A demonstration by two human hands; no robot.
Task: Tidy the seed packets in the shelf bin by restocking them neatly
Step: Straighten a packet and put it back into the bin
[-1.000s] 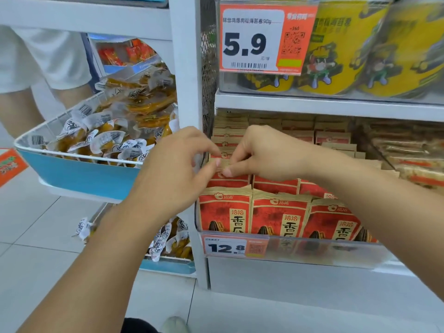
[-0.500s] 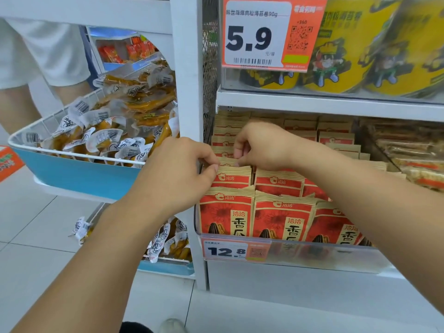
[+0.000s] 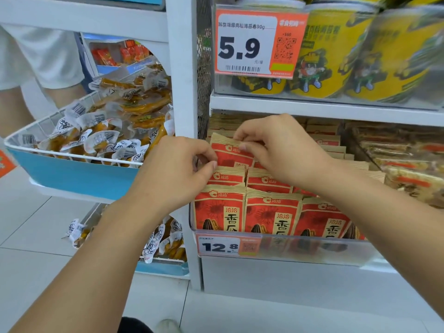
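Note:
Red and tan seed packets (image 3: 271,212) stand in rows inside a clear-fronted shelf bin (image 3: 312,246). One packet (image 3: 230,152) in the left column is lifted above its neighbours, tilted. My left hand (image 3: 177,169) pinches its lower left edge between thumb and fingers. My right hand (image 3: 281,150) pinches its top edge from the right. More tan-topped packets (image 3: 329,140) fill the rows behind.
A white upright post (image 3: 185,92) stands just left of the bin. Left of it hangs a blue wire basket (image 3: 72,174) of yellow snack packs. Yellow tubs (image 3: 336,56) sit on the shelf above. A person in white stands at far left.
The gripped packet has risen out of its row and shows its red face. Both hands lifted slightly with it, and my view has moved closer to the shelf.

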